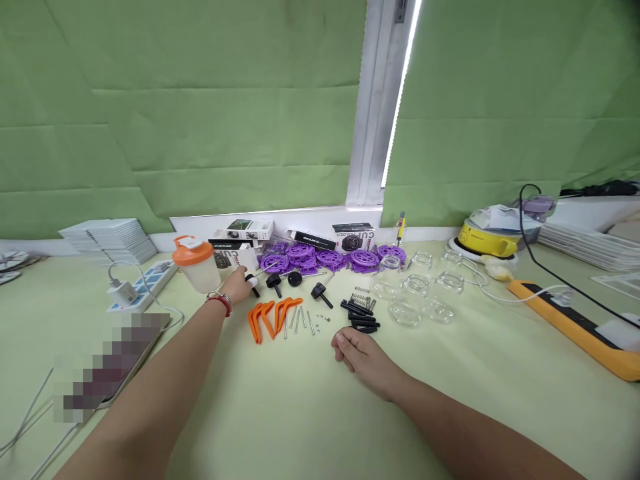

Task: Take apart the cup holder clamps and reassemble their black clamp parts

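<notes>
My left hand [237, 285] reaches far across the green table and pinches a black knob with a metal shaft [254, 283], just left of two more black knobs [285, 280]. My right hand [361, 357] rests on the table with its fingers curled and nothing in it, just below a pile of black rods [361, 317]. Between the hands lie orange curved handles [273, 315] and several metal pins [299, 321]. Purple wheels [330, 257] are spread along the back, and small springs [363, 298] lie above the rods.
A cup with an orange lid [196, 264] stands left of my left hand. Clear glass jars [417, 293] lie to the right. Boxes [250, 230] line the sill. A power strip [143, 285], an orange-edged device [575, 323] with cables and a yellow appliance [487, 241] sit at the sides.
</notes>
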The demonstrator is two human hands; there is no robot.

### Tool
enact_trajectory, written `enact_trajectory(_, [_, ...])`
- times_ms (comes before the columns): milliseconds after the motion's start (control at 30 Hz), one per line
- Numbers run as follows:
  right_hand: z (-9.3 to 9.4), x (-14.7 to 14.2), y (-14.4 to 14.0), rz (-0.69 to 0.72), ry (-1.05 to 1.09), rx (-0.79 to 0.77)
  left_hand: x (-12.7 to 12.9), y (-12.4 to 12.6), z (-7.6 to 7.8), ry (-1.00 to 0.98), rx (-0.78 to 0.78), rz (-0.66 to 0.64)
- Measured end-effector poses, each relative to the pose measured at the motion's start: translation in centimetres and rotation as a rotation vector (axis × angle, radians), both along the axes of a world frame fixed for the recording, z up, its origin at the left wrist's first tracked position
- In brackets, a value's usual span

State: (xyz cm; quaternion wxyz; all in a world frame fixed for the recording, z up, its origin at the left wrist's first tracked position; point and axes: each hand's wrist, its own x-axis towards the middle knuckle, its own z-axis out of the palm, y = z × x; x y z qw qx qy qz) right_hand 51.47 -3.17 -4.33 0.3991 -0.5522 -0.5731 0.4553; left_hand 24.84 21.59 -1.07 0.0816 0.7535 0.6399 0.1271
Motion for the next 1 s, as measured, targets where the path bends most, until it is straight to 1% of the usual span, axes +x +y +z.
enact_trajectory(67, [0.0, 0.0, 0.0, 0.003, -0.005, 0.005, -1.4, -0.7, 1.4, 0.015, -0.007, -0.029])
enact_trajectory(167, [-0.1, -0.1, 0.0, 0.0, -0.01, 0.016, -4.2, -1.8, 4.0, 0.066, -0.038, -0.063])
enact_trajectory(233, [-0.2, -0.2, 0.0, -0.007, -0.019, 0.03, -6.2, -2.6, 5.3, 0.118, -0.073, -0.052])
enact_trajectory(267, [-0.2, -0.3, 0.0, -0.013, -0.027, 0.038, -7.1, -3.0, 5.7, 0.149, -0.092, -0.041])
enact_trajectory(300, [-0.2, -0.4, 0.0, -0.02, -0.04, 0.046, -7.8, -3.4, 5.9, 0.18, -0.113, -0.028])
enact_trajectory(367, [-0.2, -0.5, 0.1, -0.034, -0.09, 0.074, -8.9, -4.2, 5.6, 0.234, -0.154, -0.007])
enact_trajectory(467, [0.1, -0.5, 0.5, -0.054, -0.217, 0.152, -9.4, -5.6, 4.3, 0.278, -0.203, -0.001])
enact_trajectory(567, [0.9, -0.3, 1.4, -0.086, -0.436, 0.216, -8.9, -7.0, 3.1, 0.292, -0.23, -0.016])
enact_trajectory(667, [2.0, -0.2, 2.8, -0.113, -0.716, 0.234, -8.2, -7.9, 2.7, 0.298, -0.225, -0.021])
enact_trajectory(733, [2.7, -0.3, 4.0, -0.117, -0.872, 0.218, -8.0, -8.3, 2.8, 0.302, -0.211, -0.014])
enact_trajectory(800, [3.0, -0.5, 5.0, -0.106, -0.967, 0.2, -8.0, -8.4, 3.2, 0.302, -0.193, -0.007])
enact_trajectory(867, [3.0, -0.8, 5.8, -0.097, -1.0, 0.192, -8.2, -8.5, 3.8, 0.296, -0.166, 0.001])
enact_trajectory(1000, [2.1, -1.4, 6.5, -0.112, -1.006, 0.174, -8.0, -8.9, 5.6, 0.271, -0.074, 0.017])
